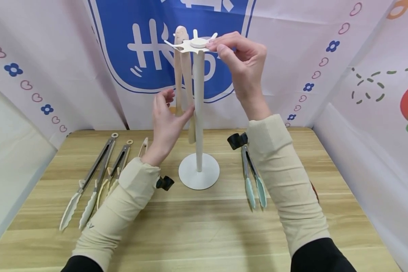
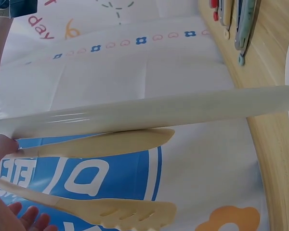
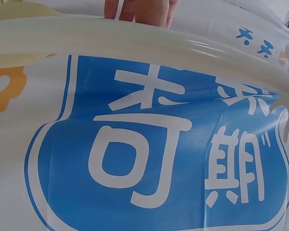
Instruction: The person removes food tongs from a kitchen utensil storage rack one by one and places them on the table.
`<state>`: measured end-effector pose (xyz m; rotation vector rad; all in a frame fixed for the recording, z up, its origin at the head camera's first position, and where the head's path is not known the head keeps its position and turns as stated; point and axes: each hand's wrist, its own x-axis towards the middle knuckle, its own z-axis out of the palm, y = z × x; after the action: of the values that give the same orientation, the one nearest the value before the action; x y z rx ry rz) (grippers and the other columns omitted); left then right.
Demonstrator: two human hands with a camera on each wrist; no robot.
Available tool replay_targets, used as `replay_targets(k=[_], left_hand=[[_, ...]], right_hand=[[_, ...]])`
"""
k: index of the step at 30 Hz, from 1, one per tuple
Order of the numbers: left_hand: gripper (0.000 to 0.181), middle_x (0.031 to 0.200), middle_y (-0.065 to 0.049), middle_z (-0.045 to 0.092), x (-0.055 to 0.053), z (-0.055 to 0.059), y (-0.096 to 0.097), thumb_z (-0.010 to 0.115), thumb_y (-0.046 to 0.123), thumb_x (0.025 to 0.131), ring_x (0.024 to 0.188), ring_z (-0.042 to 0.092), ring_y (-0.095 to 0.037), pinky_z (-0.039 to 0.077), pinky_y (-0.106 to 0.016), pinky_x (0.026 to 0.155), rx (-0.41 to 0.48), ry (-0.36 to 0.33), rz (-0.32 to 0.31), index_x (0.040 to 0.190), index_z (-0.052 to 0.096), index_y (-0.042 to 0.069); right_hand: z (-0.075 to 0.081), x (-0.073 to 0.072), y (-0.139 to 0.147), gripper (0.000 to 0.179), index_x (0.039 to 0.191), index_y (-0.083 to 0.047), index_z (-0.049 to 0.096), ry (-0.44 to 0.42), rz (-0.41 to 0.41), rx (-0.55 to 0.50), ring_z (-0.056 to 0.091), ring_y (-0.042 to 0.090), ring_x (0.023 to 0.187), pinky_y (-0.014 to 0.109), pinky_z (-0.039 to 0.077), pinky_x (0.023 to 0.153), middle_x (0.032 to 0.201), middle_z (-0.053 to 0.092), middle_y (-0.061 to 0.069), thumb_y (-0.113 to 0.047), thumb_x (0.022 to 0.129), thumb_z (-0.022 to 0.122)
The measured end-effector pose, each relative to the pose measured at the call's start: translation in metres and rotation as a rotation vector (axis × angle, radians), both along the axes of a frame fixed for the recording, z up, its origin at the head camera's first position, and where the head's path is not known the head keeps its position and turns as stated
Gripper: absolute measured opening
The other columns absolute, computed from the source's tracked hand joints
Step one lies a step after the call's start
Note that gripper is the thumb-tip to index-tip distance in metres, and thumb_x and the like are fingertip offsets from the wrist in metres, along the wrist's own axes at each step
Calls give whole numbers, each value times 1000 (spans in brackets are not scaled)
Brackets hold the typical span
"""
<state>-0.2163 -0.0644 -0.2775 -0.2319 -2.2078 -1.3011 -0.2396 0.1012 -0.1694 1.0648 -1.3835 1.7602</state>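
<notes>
A tall white stand (image 1: pixel 199 113) rises from a round base, with a ring of hooks at its top. From a left-side hook hang wooden tongs (image 1: pixel 187 79), arms pointing down and spread apart; one arm is slotted (image 2: pixel 135 211), the other plain. My left hand (image 1: pixel 166 122) is at the tongs, thumb reaching to the plain arm beside the pole and fingers loosely bent near the slotted arm, not closed around it. At the top of the stand, my right hand (image 1: pixel 246 60) pinches a hook on the right side between thumb and forefinger.
Metal tongs with white tips (image 1: pixel 88 183) lie on the left of the wooden table (image 1: pixel 204 230), next to cream-tipped tongs (image 1: pixel 117 166). Teal-tipped tongs (image 1: pixel 253 179) lie right of the base. A printed cloth (image 1: pixel 285 37) hangs behind the table.
</notes>
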Motion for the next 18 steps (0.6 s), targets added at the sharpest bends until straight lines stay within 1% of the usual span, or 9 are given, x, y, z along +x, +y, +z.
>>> replay_targets(k=[4,9,14,18], left_hand=[[61,116,-11,46,-1,0,0,74,21,76,109,42,-19,35,-23,93,-14,2,14,124,41,1],[60,119,-11,47,-3,0,0,73,18,76,111,43,-20,35,-24,95,-24,-12,21,124,41,1],[60,120,-11,51,-4,-1,-1,73,17,77,112,47,-19,38,-26,96,-12,-35,-9,126,40,3],[59,117,-13,53,-5,0,0,72,15,78,109,51,-20,43,-28,94,0,-31,-40,125,40,3]], right_hand=[[0,0,-2,15,74,14,63,5,-2,-1,59,20,80,37,49,82,73,67,-4,8,76,50],[0,0,-4,15,74,14,63,7,5,-3,59,20,80,38,49,82,73,67,-4,9,76,50],[0,0,-5,15,74,14,63,7,-7,3,59,19,81,37,49,82,73,67,-5,8,76,50],[1,2,-3,16,73,14,64,-6,-37,-5,59,19,80,36,49,80,72,67,-5,7,76,50]])
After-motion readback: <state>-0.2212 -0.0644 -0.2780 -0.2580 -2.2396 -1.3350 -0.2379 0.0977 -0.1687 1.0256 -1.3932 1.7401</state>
